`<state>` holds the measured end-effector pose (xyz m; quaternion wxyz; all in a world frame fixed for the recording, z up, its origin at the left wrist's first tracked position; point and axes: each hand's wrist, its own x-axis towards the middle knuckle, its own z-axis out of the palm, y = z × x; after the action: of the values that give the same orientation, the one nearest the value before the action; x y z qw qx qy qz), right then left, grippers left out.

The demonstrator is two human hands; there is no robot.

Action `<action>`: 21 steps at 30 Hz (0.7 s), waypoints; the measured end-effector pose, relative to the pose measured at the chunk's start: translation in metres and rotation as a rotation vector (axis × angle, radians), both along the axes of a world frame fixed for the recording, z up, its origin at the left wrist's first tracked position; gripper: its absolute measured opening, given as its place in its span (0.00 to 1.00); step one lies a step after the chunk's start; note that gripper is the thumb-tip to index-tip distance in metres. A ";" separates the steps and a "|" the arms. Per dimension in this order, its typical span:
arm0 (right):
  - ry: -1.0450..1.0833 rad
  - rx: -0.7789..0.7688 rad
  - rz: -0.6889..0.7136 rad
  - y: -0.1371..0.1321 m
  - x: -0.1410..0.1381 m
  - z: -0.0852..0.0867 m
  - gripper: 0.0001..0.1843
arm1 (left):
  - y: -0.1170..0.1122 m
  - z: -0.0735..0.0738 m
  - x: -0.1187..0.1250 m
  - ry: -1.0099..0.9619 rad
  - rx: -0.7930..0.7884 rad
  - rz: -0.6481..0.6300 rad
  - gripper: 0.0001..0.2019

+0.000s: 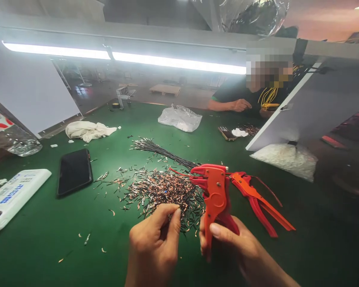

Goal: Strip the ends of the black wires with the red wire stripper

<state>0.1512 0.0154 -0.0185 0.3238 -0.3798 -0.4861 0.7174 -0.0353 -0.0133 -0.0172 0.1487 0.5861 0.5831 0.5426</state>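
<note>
My right hand (pixel 239 243) is wrapped round the handles of an orange-red wire stripper (pixel 215 191), held upright with its jaws pointing left. To its left, my left hand (pixel 158 243) is closed, thumb and forefinger pinched together; whatever may be between them is too small to make out. Just beyond both hands lies a heap of wire offcuts (pixel 164 189), black and copper-coloured. A bundle of black wires (pixel 167 152) stretches behind the heap. A thin red wire (pixel 176 172) shows left of the jaws; I cannot tell whether they grip it.
A second wire stripper (pixel 257 199) lies at the right. On the green table (pixel 107 247) are a phone (pixel 74 172), a white power strip-like device (pixel 19 195), a cloth (pixel 88 130) and plastic bags (pixel 181 118). A co-worker (pixel 233 93) sits opposite, beyond a white panel (pixel 290 99).
</note>
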 end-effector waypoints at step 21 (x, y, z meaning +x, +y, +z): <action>0.141 -0.141 0.345 0.000 0.009 -0.009 0.21 | -0.002 0.014 -0.008 -0.061 0.037 0.091 0.08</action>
<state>0.1602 0.0157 -0.0275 0.2017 -0.2616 -0.4685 0.8194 -0.0434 -0.0151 -0.0036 0.1308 0.5449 0.5941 0.5770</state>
